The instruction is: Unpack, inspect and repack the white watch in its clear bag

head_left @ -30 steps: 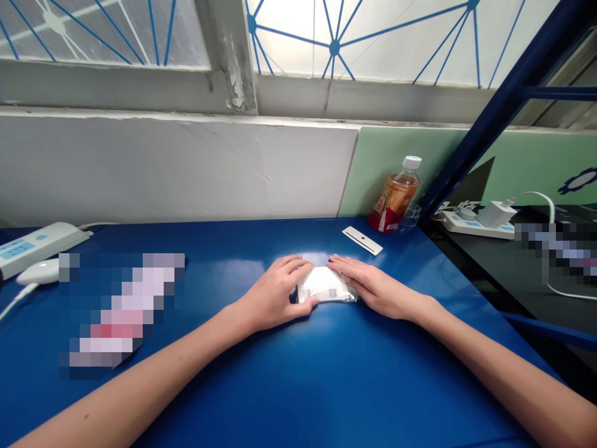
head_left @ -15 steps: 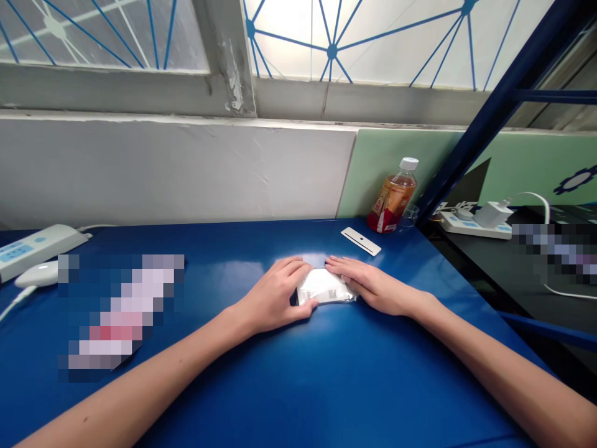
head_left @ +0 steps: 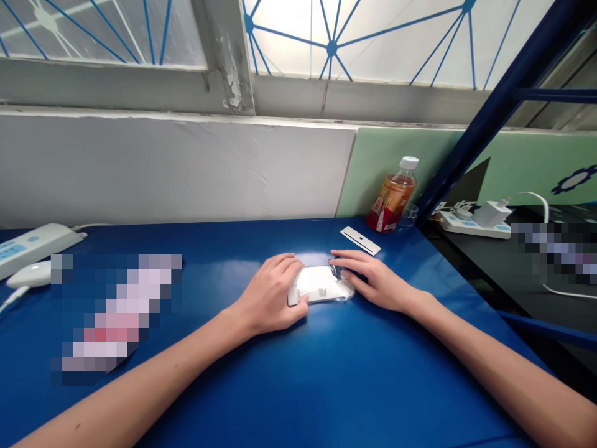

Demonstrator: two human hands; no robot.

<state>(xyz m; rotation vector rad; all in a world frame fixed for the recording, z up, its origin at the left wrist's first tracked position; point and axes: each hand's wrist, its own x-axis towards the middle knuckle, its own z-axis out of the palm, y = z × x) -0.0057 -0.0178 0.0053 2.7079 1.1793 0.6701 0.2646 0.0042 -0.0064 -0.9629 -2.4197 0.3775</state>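
Note:
A flat white packet (head_left: 319, 283) in clear, shiny plastic wrap lies on the blue table. My left hand (head_left: 273, 292) grips its left end, thumb along the near edge and fingers over the far side. At the packet's right end is my right hand (head_left: 373, 280), its fingers apart and the tips reaching the far right corner. A small dark patch shows between those fingertips; what it is I cannot make out. Beyond the right hand lies a thin white card (head_left: 360, 241) with a dark slit and dot.
A bottle (head_left: 392, 196) with a white cap stands at the far right by the wall. On the left are a power strip (head_left: 37, 249), a white plug-like device (head_left: 30, 274) and a blurred-out object (head_left: 121, 317). A blue metal frame (head_left: 485, 106) rises at the right.
The packet and my left hand have shifted slightly left. My right hand's fingers, which lay together over the packet's right end, have spread apart, uncovering the dark patch.

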